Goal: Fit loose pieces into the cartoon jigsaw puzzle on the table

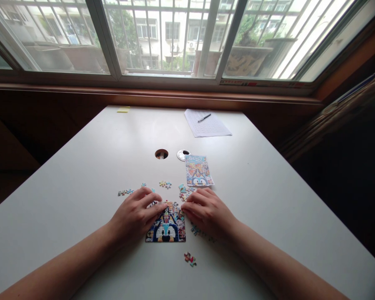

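Note:
A partly assembled jigsaw puzzle (166, 231) with a blue dog's face lies flat on the white table, its upper edge uneven. My left hand (140, 208) rests over its upper left side, fingers apart, with fingertips touching the upper part. At the upper right corner is my right hand (206, 208), its fingers curled together at the edge; anything between the fingertips is hidden. Loose puzzle pieces (185, 193) lie just beyond the right hand, and more pieces (195, 229) are partly covered beneath it. Beyond the left hand are other loose pieces (125, 192).
A reference picture sheet (199, 171) lies behind the right hand. Two joined pieces (190, 259) sit near me, and a small cluster (165, 184) lies beyond the puzzle. Farther back are a cable hole (161, 154), a metal ring cover (181, 155), papers (209, 127), a pen (204, 118) and yellow notes (123, 109).

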Tool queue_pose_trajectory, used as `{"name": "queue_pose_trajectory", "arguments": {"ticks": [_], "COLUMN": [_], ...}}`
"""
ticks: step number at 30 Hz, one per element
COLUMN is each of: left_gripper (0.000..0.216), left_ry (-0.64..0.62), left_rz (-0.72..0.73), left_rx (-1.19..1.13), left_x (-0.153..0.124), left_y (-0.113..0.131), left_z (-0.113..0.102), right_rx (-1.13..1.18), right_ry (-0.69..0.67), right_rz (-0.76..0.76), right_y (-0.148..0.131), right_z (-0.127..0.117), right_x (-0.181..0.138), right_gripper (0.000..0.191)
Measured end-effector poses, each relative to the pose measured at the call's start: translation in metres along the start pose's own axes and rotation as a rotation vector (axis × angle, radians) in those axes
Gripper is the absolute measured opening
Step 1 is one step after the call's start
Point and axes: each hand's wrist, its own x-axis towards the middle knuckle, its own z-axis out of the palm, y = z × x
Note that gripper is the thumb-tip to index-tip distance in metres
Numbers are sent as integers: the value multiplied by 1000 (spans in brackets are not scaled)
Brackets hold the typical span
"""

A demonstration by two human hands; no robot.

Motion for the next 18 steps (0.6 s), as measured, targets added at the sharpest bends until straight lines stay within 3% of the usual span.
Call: {"name": "queue_pose_trajectory", "arguments": {"ticks": [18], "left_gripper": [25], "left_ry": [14], "left_rz": [10], "left_rx": [-8], "left_x": [0], "left_y": [0], "left_z": [0], "right_rx": [14], "right_ry": [1], "right_rz": [6], "right_y": [0], "right_z": [-1], "right_x": [-1], "right_gripper": [12]}}
